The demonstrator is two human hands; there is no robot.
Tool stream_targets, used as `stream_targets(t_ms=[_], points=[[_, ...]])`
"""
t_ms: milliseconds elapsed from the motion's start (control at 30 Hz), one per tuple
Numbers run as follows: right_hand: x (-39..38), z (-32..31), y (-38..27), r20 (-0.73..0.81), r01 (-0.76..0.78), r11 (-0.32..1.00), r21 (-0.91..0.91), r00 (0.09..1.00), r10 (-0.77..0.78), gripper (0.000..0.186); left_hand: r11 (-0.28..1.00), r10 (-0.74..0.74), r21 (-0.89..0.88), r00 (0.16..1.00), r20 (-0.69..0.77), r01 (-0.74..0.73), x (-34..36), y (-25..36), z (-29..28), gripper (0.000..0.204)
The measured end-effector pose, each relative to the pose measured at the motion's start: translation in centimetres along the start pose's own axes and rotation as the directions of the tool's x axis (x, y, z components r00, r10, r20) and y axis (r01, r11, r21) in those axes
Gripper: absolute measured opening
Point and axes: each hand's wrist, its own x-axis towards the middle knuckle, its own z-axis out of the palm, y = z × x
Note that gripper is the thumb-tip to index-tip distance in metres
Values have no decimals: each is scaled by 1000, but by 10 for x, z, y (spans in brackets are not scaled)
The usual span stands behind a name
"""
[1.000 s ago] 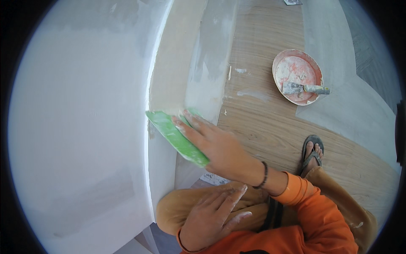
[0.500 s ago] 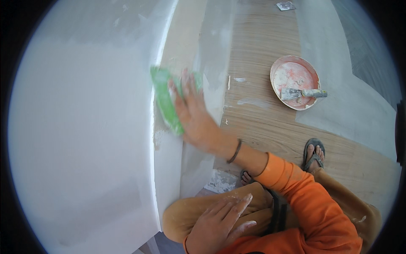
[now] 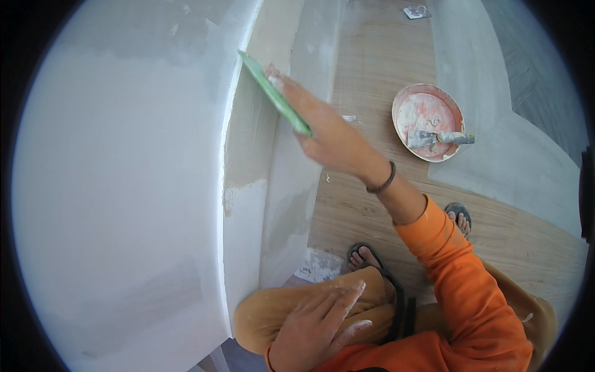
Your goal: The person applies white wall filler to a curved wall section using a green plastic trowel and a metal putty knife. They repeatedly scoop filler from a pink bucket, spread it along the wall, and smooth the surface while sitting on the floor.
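My right hand (image 3: 319, 127) grips a green flat spreader (image 3: 273, 92), held nearly edge-on at the upper part of a narrow plastered strip (image 3: 245, 158) along the white wall's raised edge. Its fingertips are pale with compound. Lower down, my left hand (image 3: 313, 328) rests on my bent knee (image 3: 254, 313) with fingers stretched out, white smears on the tips and nothing held.
A pale pink pan (image 3: 452, 105) smeared with white paste holds a putty knife (image 3: 423, 138) on the wood-look floor (image 3: 365, 198). A small stained plate (image 3: 416, 12) lies farther up. My sandaled feet (image 3: 362, 255) are below. The white wall (image 3: 118, 186) fills the left side.
My right hand has swept upward along the strip with the green spreader, which has turned from face-on to nearly edge-on. My left hand stays on the knee.
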Motion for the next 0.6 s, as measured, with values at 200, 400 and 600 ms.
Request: stream_targets(t_ms=[200, 400, 600], points=[[-55, 55, -82, 155, -180, 977, 115, 975, 162, 101, 995, 87, -42, 993, -81, -91, -1, -8, 5, 59], [-81, 34, -80, 141, -146, 894, 423, 986, 94, 96, 998, -67, -23, 998, 5, 67, -1, -1, -3, 58], [-21, 18, -33, -119, -53, 997, 63, 991, 60, 94, 998, 37, -44, 998, -49, -39, 0, 0, -4, 58]])
